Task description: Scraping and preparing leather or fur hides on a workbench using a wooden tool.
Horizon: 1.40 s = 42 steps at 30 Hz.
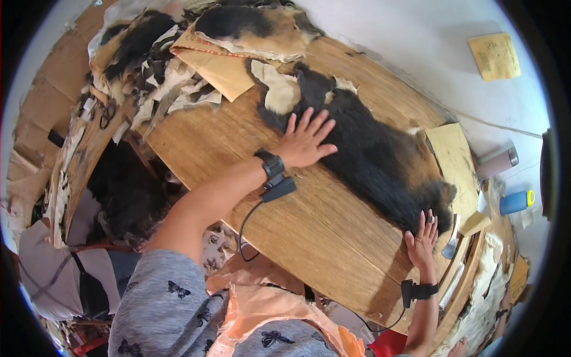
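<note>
A long black and brown fur pelt [363,149] lies spread at a slant over the wooden table [273,208], fur side up. At its far left end a cream patch [279,89] of bare hide shows. My left hand [304,143] rests palm down near that end, fingers spread, partly on the dark fur. At the near right end my right hand [423,238] lies flat on the fur, its fingers pointing away from me. Neither hand holds anything. Each wrist wears a black strap with a small cabled device.
Folded pelts [250,27] and brown paper [211,65] lie at the table's far left, beside fur scraps and scissors [107,116]. A tumbler [498,162] and blue bottle [516,203] stand by the right wall. Another person [53,279] is at the left.
</note>
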Each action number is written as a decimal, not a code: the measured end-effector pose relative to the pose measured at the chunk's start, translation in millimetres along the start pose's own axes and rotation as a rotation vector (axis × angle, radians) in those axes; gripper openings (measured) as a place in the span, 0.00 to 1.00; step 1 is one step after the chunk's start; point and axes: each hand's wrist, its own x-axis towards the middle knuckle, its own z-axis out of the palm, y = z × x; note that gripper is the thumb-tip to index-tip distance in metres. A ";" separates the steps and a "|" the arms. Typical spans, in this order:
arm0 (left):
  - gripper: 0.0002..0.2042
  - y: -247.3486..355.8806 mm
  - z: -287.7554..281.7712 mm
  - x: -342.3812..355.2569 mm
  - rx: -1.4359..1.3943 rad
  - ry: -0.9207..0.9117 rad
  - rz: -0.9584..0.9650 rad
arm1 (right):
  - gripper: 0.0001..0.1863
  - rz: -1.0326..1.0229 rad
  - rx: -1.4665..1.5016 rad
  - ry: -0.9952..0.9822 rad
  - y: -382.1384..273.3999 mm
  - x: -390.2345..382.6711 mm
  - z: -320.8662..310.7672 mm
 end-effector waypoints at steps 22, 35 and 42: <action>0.26 -105.4 -0.6 10.4 0.226 0.197 -0.007 | 0.36 0.036 -0.007 0.088 -1.7 0.0 1.6; 0.27 -107.4 -8.8 9.7 0.113 0.026 -0.118 | 0.33 0.221 0.134 0.002 22.6 4.4 -2.7; 0.27 -103.0 -9.3 10.1 0.130 0.052 -0.096 | 0.34 0.237 0.114 -0.014 23.6 7.0 -1.6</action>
